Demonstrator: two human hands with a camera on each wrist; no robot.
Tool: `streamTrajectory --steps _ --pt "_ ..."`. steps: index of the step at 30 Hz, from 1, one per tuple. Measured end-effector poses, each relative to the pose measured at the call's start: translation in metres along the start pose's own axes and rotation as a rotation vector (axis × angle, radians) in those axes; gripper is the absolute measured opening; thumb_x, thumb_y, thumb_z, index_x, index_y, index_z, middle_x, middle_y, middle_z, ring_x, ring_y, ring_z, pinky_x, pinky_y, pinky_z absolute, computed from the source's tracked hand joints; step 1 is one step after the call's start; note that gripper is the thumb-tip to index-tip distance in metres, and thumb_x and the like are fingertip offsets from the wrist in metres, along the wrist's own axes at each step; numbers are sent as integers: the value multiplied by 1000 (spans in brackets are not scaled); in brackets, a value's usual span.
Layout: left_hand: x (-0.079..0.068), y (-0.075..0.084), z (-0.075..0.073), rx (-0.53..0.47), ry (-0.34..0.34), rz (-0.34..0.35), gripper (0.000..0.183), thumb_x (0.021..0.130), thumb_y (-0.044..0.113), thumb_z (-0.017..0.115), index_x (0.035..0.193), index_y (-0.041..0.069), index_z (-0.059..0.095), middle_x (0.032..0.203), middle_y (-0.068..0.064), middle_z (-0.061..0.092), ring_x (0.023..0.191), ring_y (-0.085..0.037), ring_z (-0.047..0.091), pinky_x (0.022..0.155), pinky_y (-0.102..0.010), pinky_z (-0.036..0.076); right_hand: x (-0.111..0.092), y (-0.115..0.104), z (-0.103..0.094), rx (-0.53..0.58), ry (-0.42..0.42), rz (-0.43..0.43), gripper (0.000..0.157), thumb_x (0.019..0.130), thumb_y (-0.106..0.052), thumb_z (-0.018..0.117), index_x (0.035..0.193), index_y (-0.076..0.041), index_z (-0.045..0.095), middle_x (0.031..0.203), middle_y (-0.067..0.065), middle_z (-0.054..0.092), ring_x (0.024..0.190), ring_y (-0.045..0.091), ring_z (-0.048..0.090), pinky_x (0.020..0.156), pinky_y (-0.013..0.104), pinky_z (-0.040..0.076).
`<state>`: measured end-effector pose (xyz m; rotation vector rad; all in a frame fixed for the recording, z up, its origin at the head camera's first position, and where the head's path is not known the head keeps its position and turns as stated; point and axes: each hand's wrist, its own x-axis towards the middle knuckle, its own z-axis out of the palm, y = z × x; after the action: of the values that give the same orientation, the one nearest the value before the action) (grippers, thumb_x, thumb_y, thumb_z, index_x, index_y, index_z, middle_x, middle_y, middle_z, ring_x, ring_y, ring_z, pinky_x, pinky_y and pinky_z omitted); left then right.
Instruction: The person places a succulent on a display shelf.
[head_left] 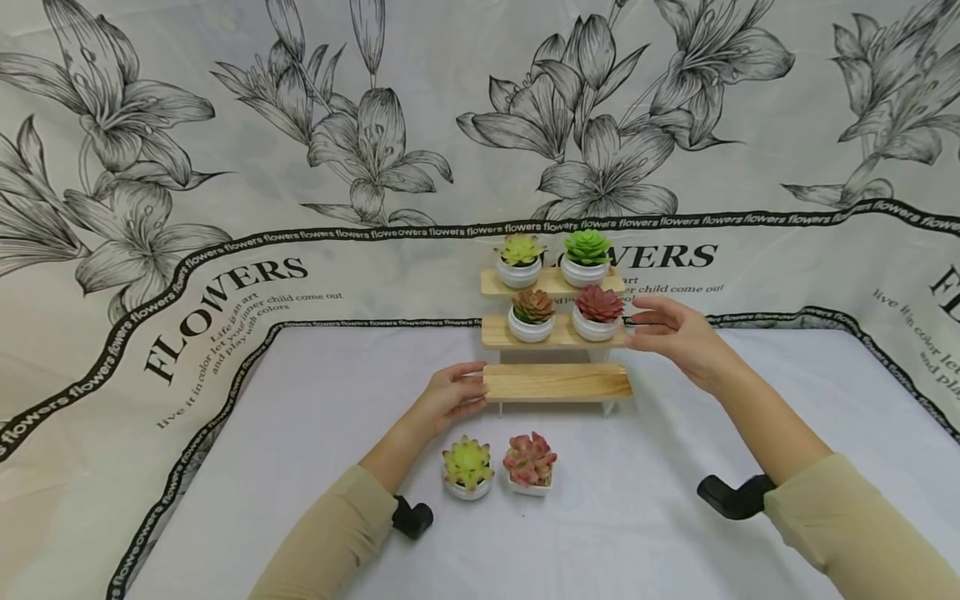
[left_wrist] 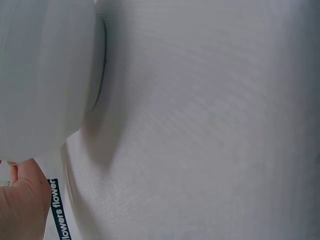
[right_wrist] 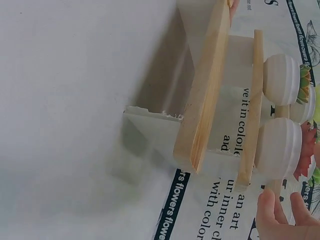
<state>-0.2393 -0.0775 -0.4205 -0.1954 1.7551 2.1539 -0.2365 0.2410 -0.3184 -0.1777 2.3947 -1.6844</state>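
Note:
A three-tier stand has wooden shelves on clear supports. My left hand grips the left end of its lowest shelf. Close to the right end of the middle shelf, my right hand has its fingers apart; contact is hard to tell. The middle tier bears a brown-green succulent and a red succulent, both in white pots. On the top tier stand a yellow-green succulent and a bright green succulent. The right wrist view shows my right thumb below the red succulent's pot.
Two more potted succulents, one yellow-green and one pink, stand on the white cloth in front of the stand. A white pot looms large in the left wrist view. Flower-printed fabric hangs behind.

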Motion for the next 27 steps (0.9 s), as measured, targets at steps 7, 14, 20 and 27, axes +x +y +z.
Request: streamTrajectory --steps 7,14,20,27 --pt "1 0 0 -1 8 2 49 85 -8 58 132 0 49 103 -11 57 73 -11 60 67 -21 56 -18 5 -5 -42 -4 -33 73 87 -17 67 145 -1 24 134 16 36 106 6 46 87 15 43" --pt "1 1 0 -5 6 -7 49 85 -9 58 132 0 49 100 -11 57 73 -11 60 66 -21 56 -38 12 -2 -40 -18 -68 62 85 -14 69 138 -7 37 119 -4 47 102 1 50 83 14 47" --pt "1 3 0 -4 10 2 48 85 -8 59 132 1 50 103 -12 57 74 -12 60 68 -21 56 -49 15 11 -15 -55 -106 55 85 -11 68 133 -7 42 117 -5 52 105 6 52 83 19 50" --pt "2 -1 -1 -17 -6 -6 49 85 -9 57 132 -2 48 103 -13 58 73 -12 61 67 -21 56 -58 29 30 45 -130 -141 53 85 -6 67 132 0 43 121 5 51 108 12 52 82 23 52"
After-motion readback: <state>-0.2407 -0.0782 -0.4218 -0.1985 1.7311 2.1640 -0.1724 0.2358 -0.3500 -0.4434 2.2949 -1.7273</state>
